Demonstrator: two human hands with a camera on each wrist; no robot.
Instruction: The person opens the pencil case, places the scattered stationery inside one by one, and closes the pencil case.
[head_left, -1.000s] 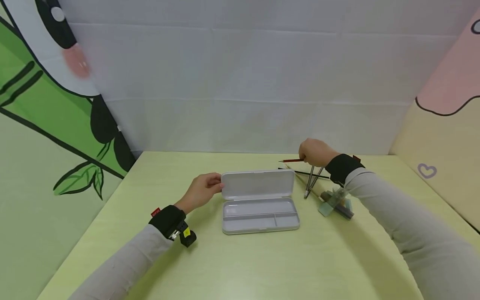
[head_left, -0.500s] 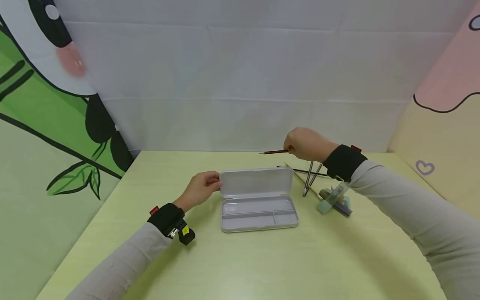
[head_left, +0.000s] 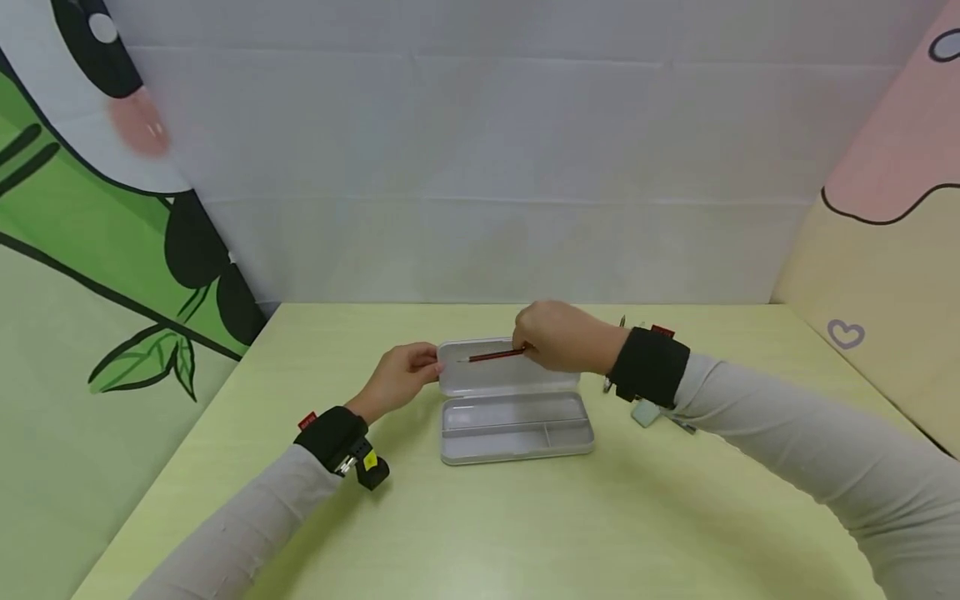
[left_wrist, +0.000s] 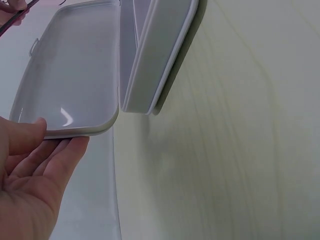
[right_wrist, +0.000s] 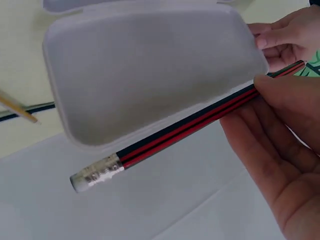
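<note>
A pale grey pencil case [head_left: 517, 457] lies on the table with its lid [head_left: 480, 380] raised. Its base has a long compartment and smaller ones, with nothing seen in them. My left hand [head_left: 401, 379] pinches the lid's left edge, the thumb on the inner face and the fingers behind, as the left wrist view shows. My right hand [head_left: 568, 335] pinches a red and black striped pencil [right_wrist: 185, 132] with a white eraser end. In the head view, the pencil hovers before the lid, its tip toward the left.
Right of the case, a pale green piece [head_left: 645, 412] shows beneath the right wrist; other items there are mostly hidden by the arm. The right wrist view has a yellowish stick [right_wrist: 17, 108] crossing a dark rod [right_wrist: 42, 106]. A white wall backdrop [head_left: 465, 167] rises behind the table.
My right hand has carried the pencil leftward from the pile at the right, first up, then down in front of the lid. My left hand keeps its grip on the lid.
</note>
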